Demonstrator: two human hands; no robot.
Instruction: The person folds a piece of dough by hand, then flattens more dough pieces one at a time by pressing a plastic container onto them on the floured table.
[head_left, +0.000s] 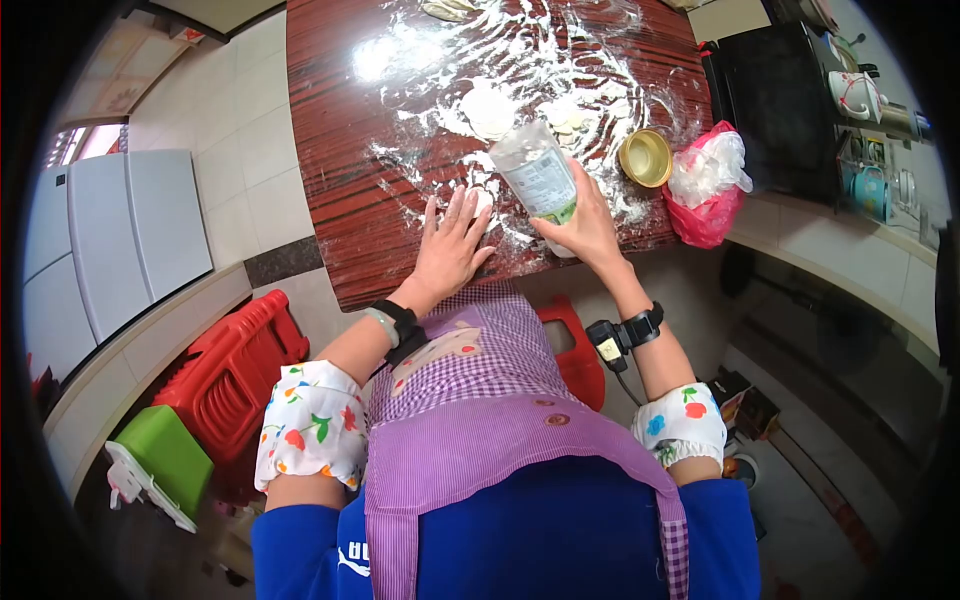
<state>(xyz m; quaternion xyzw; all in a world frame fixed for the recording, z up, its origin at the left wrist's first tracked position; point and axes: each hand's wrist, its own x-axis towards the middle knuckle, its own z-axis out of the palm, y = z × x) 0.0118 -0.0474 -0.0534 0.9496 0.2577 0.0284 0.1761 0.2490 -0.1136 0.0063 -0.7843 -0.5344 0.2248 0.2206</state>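
Head view: the left hand (448,250) lies flat, fingers spread, beside a small white dough piece (484,198) on the floured red-brown wooden table (340,150). The right hand (590,228) clasps a clear plastic bottle (538,172); rolling it evenly seems wise. Farther right sits a round brass bowl (645,157).

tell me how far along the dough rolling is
Done: one flat round wrapper lies on the floury table, with small cut pieces beside it. In hand: the right hand has a grip on a bottle, and the left hand presses a piece. Left: those small pieces still look unrolled.
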